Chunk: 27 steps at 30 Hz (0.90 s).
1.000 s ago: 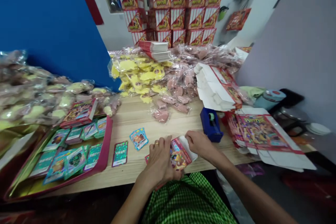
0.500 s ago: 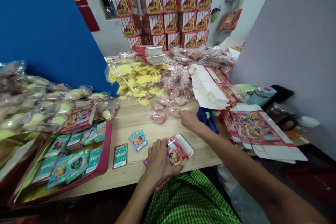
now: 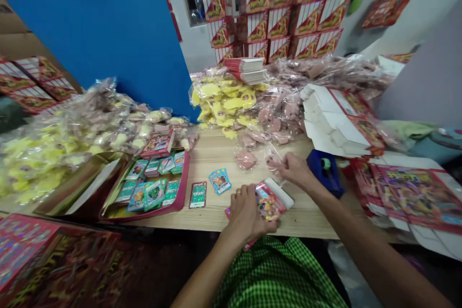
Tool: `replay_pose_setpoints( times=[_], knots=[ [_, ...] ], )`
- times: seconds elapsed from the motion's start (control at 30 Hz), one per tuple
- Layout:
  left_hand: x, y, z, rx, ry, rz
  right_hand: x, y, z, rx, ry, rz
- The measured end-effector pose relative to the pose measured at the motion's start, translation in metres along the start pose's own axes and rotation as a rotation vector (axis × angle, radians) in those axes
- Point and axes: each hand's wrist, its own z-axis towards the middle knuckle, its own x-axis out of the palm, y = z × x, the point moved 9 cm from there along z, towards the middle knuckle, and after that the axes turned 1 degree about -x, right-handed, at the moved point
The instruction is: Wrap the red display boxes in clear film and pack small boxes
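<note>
Near the table's front edge, my left hand (image 3: 248,212) is closed over a small red printed box (image 3: 267,203), whose white flap (image 3: 282,192) stands out on the right. My right hand (image 3: 295,170) pinches a clear bag with a pink figure (image 3: 273,161) in it, just beyond the box. Another bagged pink figure (image 3: 245,159) lies to the left of that one. A fan of blue picture cards (image 3: 220,181) and a single green card with a dark red border (image 3: 198,195) rest left of my left hand.
A magenta-rimmed tray (image 3: 183,187) holds several stacks of cards, with a red box (image 3: 158,142) at its back. Yellow bagged figures (image 3: 224,101) are heaped behind. On the right are a blue tape dispenser (image 3: 325,173) and flat printed cartons (image 3: 407,192). Boxes (image 3: 278,26) stand stacked at the back.
The view has swung left, so things appear further right. My right hand has drawn the bagged pink figure away from the pile, towards the box. My left hand keeps hold of the box.
</note>
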Motion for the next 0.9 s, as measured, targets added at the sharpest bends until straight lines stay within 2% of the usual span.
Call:
replay_pose_setpoints(
  times=[0.07,0.1,0.2,0.27,0.3,0.37,0.43,0.5,0.57,0.67,0.77,0.83,0.9],
  knots=[
    [-0.009,0.005,-0.005,0.003,-0.019,-0.073,-0.020,0.002,-0.010,-0.039,0.001,0.134],
    [-0.014,0.007,-0.008,0.017,-0.026,-0.120,-0.029,0.005,-0.016,-0.087,0.042,0.237],
    [-0.030,0.008,-0.013,0.108,-0.051,-0.211,-0.041,0.024,-0.039,-0.280,0.361,0.554],
    [-0.039,0.009,-0.015,0.176,-0.075,-0.182,-0.051,0.029,-0.053,-0.361,0.515,0.544],
    [-0.042,0.009,-0.017,0.202,-0.088,-0.155,-0.059,0.028,-0.055,-0.379,0.509,0.445],
    [-0.046,0.011,-0.019,0.232,-0.118,-0.112,-0.078,0.027,-0.055,-0.425,0.418,0.223],
    [-0.047,0.012,-0.022,0.238,-0.142,-0.104,-0.090,0.034,-0.057,-0.493,0.393,0.081],
    [-0.046,0.007,-0.025,0.261,-0.146,-0.109,-0.090,0.045,-0.064,-0.547,0.446,-0.013],
    [-0.044,-0.007,-0.030,0.350,-0.149,-0.107,-0.084,0.060,-0.073,-0.590,0.492,-0.111],
    [-0.043,-0.028,-0.037,0.483,-0.175,-0.113,-0.078,0.085,-0.089,-0.669,0.479,-0.220],
    [-0.046,-0.028,-0.035,0.420,-0.205,-0.207,-0.098,0.107,-0.100,-0.735,0.296,-0.138],
    [-0.046,-0.023,-0.031,0.325,-0.212,-0.304,-0.121,0.110,-0.103,-0.747,0.132,-0.079],
    [-0.042,-0.021,-0.027,0.233,-0.212,-0.383,-0.135,0.105,-0.105,-0.749,0.039,-0.071]
  ],
)
